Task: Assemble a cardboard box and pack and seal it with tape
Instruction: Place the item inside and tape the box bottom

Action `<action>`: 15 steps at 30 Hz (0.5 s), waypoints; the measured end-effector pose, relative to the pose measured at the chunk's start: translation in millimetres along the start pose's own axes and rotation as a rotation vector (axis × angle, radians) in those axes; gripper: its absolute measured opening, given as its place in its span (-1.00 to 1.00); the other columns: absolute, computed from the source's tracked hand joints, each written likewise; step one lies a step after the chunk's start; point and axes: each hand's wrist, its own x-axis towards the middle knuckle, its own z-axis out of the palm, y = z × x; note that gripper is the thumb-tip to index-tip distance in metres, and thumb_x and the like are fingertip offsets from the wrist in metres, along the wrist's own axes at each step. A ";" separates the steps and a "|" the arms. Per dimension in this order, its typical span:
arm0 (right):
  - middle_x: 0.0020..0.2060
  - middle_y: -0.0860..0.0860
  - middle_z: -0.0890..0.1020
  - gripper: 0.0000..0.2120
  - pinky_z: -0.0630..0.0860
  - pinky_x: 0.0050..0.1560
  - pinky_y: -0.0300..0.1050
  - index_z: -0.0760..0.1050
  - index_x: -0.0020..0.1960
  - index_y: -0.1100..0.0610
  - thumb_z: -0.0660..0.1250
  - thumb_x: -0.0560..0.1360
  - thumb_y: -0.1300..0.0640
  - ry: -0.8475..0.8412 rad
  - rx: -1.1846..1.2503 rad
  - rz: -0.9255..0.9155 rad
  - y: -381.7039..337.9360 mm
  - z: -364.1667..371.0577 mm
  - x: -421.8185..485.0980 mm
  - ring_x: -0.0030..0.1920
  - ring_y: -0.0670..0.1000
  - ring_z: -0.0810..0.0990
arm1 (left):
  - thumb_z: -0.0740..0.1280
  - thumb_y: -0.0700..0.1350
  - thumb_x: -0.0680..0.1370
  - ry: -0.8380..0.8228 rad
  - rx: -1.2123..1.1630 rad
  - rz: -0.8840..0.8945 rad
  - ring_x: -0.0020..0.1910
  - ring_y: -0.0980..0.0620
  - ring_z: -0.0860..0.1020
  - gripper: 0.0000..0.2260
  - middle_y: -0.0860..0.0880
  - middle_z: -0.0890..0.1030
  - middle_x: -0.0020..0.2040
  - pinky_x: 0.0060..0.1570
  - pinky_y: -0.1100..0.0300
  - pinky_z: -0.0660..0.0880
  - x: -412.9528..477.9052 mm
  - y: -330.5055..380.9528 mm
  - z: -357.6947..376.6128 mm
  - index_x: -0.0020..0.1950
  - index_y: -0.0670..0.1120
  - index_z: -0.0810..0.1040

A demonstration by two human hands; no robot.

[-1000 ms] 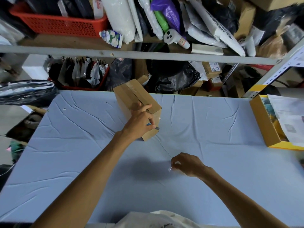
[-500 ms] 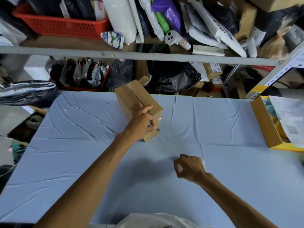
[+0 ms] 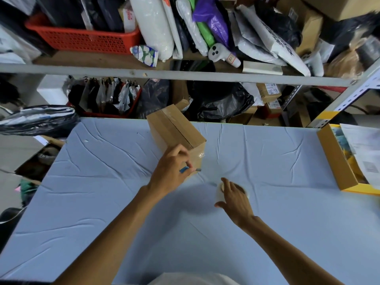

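A closed brown cardboard box (image 3: 176, 128) stands on the blue table (image 3: 102, 202), with clear tape along its top seam and down its near end. My left hand (image 3: 170, 171) presses against the box's near corner and grips a small blue cutter (image 3: 184, 169), blade pointing right. My right hand (image 3: 234, 198) lies a little to the right, on the table, curled over a roll of clear tape (image 3: 219, 192) that is mostly hidden under the fingers. A faint strand of tape seems to run from the box's corner toward the roll.
An open cardboard tray with a yellow edge (image 3: 335, 161), holding papers, sits at the table's right side. A grey shelf rail (image 3: 185, 74) crosses above the far edge, stacked with bags and a red basket (image 3: 82, 40). A black bag (image 3: 37, 120) lies at the far left.
My right hand has moved up and right toward the box, carrying the tape roll, and its fingers have spread over it. My left hand stays at the box's corner with the cutter.
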 end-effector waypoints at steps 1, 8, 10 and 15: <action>0.35 0.12 0.42 -0.20 0.36 0.30 -0.02 0.04 0.49 0.16 0.43 0.44 0.01 -0.019 -0.010 -0.002 -1.5 3.2 0.6 0.29 0.16 0.45 | 0.48 -0.08 0.42 -0.009 -0.013 -0.015 -0.10 0.13 0.49 -0.88 0.09 0.49 -0.09 -0.17 0.39 0.41 -10.2 -3.0 2.4 -0.24 -0.06 0.58; 0.37 0.18 0.40 -0.03 0.44 0.19 -0.01 -0.25 0.53 0.19 0.42 0.46 0.14 -0.162 -0.160 -0.042 -3.2 19.1 0.7 0.21 0.14 0.51 | 0.52 -0.11 0.36 -0.226 -0.136 -0.537 -0.40 0.09 0.48 -0.84 0.03 0.53 -0.41 -0.34 0.25 0.34 -48.3 -45.9 37.4 -0.32 -0.08 0.56; 0.36 0.18 0.41 -0.01 0.43 0.19 -0.02 -0.27 0.53 0.18 0.43 0.45 0.15 -0.170 -0.167 -0.039 -3.8 22.3 1.4 0.21 0.14 0.51 | 0.55 -0.13 0.32 -0.227 -0.183 -0.624 -0.43 0.12 0.44 -0.82 0.07 0.49 -0.46 -0.40 0.30 0.30 -49.6 -55.6 43.9 -0.33 -0.08 0.56; 0.43 0.18 0.33 0.00 0.40 0.26 0.02 -0.28 0.53 0.16 0.43 0.45 0.11 -0.218 -0.199 -0.007 -3.4 28.6 1.4 0.32 0.20 0.41 | 0.58 -0.16 0.28 -0.202 -0.149 -0.715 -0.31 0.03 0.54 -0.78 -0.02 0.57 -0.34 -0.34 0.28 0.37 -49.1 -71.0 56.1 -0.25 -0.12 0.56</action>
